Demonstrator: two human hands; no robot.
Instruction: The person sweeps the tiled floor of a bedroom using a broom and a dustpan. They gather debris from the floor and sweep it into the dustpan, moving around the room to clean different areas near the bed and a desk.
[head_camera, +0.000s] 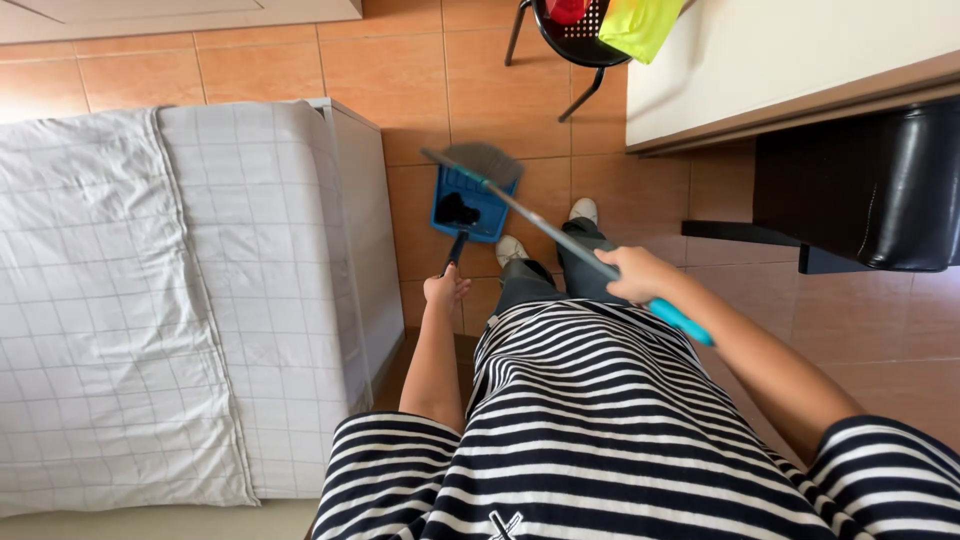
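Close to the camera, a person in a black and white striped shirt (600, 430) is standing and looking down. Their right hand (632, 274) is gripping the broom handle (600, 268) tight, where the grey pole meets the light blue grip. Their left hand (445, 290) is closing around the dark handle of a blue dustpan (468, 203). Just past the hands, two white shoes (545, 230) are standing on the orange tile floor (400, 70). The dustpan is sitting on the tiles ahead of the shoes, with a dark clump inside it. The grey broom head (482, 160) is touching its far edge. A bed with a checked white sheet (150, 300) is sitting on the left. A white desk (780, 60) and a black chair (900, 190) are on the right.
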